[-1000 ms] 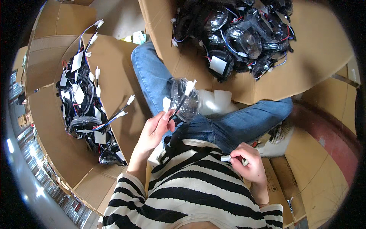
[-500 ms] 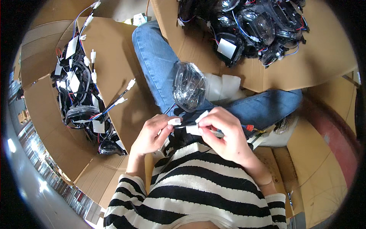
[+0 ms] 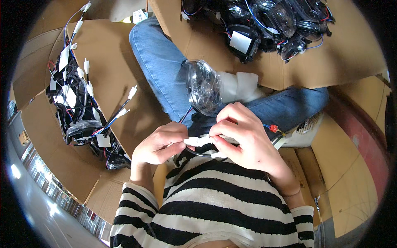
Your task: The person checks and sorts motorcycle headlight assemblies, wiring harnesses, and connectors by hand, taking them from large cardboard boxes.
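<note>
My left hand pinches a white plastic connector between thumb and fingertips. Facing it, my right hand grips a second white connector, and the two meet end to end. How deep one sits in the other I cannot tell. Below them curves a black cable, with another white piece under my right fingers. Just beyond my hands, a lamp unit with a clear, shiny cover rests against my jeans; wires run from it toward my left hand.
To the left, a cardboard box holds several black lamp units with wires and white plugs sticking out. More wrapped lamps lie in another carton ahead. A red connector on wires lies right of my right hand.
The two white connectors, apart before, have come together between my hands. My right fingers have closed in and hide more of their piece. The whole view has shifted slightly.
</note>
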